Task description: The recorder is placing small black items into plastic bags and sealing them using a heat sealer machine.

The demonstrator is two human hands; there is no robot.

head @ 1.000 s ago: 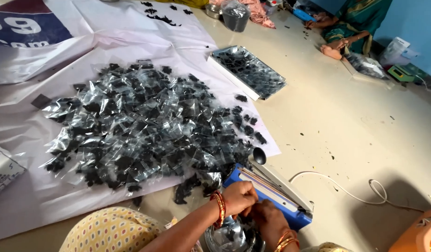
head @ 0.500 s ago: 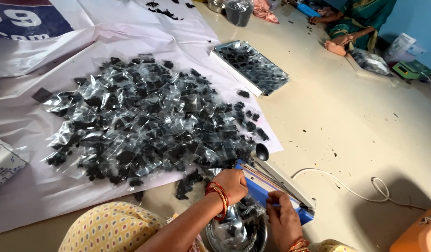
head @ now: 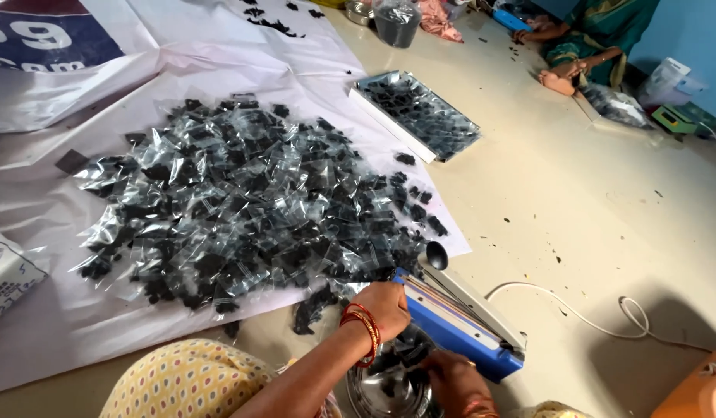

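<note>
- Fingers of the left hand are curled over the near end of the blue heat sealer, right by its hinge end; they look closed around something small, but I can't tell what, or if it's only the sealer's edge.
- Right hand is lower down, fingers bent into the steel bowl that sits just beside the sealer. Looks like it's pinching one of the little packets in there, though the grip itself is hidden.
- Bowl has a few clear packets with dark stuff inside, so my read is this is the sealing step: pick a filled packet, feed its open end into the sealer.
- Sealer's arm looks down or nearly down; its black knob sticks up at the far end.
- Big pile of packets covers the middle of the white sheet on the floor, its near edge almost touching the sealer.
- Next move, I'd guess, needs the packet's mouth laid flat and straight across the sealing strip, then a firm press on the arm. Crooked mouth = bad seal.
- White cord trails off the sealer over the bare floor to the right.
- Shiny tray with more dark bits sits at the sheet's far right edge, well apart.
- Another person sits at the far right corner of the floor, not involved here.
</note>
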